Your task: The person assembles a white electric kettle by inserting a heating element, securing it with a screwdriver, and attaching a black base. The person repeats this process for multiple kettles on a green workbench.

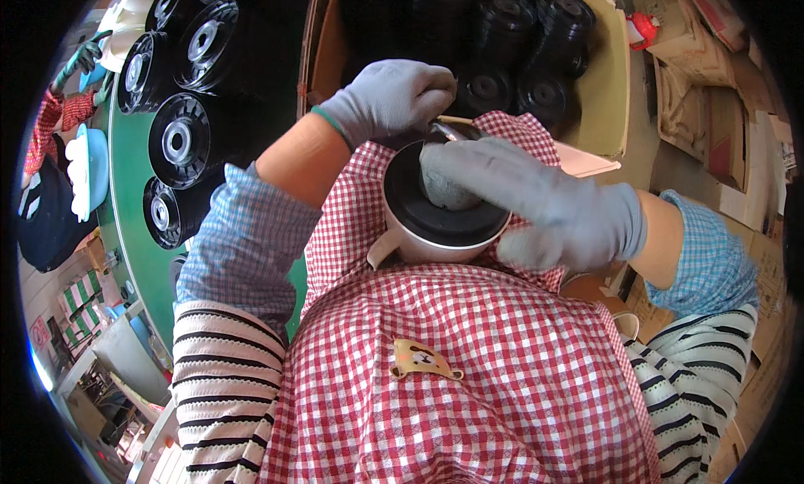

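A cream-coloured pot point(435, 249) with a short spout point(384, 248) at its near left sits at my lap, against the red checked apron. Its round black top point(410, 201) faces up. My right hand point(544, 203), in a grey glove, reaches over this top from the right; its fingers are smeared by motion, and whether they grip anything is unclear. Just beyond the pot, my left hand point(394, 99), also gloved in grey, is closed with its fingers curled in. What it holds, if anything, is hidden. A shiny metal edge point(446, 131) shows between the two hands.
Ahead stands an open cardboard box point(605, 82) of stacked black round parts point(507, 15). More black parts point(177, 141) line the green table point(134, 212) on my left. Cardboard boxes point(703, 115) stand at the right. Another person's gloved hand point(86, 57) shows far left, near a blue tray point(97, 170).
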`<state>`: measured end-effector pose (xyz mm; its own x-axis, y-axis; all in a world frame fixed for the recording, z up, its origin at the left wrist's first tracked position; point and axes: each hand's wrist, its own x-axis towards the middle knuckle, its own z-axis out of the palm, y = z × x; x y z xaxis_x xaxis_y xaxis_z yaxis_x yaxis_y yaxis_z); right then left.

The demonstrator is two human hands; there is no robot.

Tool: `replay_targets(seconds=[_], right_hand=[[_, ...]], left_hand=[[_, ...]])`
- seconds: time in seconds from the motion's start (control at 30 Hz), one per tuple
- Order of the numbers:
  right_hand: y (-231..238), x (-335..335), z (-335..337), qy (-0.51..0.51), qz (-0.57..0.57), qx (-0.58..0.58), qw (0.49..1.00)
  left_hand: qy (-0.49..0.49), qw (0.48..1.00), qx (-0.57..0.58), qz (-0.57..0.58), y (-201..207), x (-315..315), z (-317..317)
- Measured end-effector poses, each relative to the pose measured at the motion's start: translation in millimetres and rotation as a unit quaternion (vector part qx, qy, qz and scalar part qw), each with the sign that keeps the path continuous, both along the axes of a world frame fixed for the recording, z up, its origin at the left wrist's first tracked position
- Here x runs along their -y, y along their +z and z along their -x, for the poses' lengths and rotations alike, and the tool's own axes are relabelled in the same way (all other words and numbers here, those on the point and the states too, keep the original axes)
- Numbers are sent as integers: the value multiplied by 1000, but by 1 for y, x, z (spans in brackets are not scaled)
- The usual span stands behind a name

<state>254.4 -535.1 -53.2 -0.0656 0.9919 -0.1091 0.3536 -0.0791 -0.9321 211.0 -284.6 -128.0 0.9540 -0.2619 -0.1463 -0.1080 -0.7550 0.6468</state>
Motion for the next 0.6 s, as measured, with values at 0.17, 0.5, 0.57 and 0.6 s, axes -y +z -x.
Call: replay_targets(seconds=[0.17,0.5,0.57,0.6], right_hand=[[-30,11,-19,-102,13,-386,917],[-30,-8,-36,-79,46,-518,851],[-58,-30,-47,-34,-53,-521,851],[-62,-51,-54,-83,-128,-328,932]], left_hand=[[8,920,393,12,68,6,47],[-37,974,210,-81,66,154,59],[-44,978,182,-87,66,158,53],[-43,981,166,-92,66,158,49]])
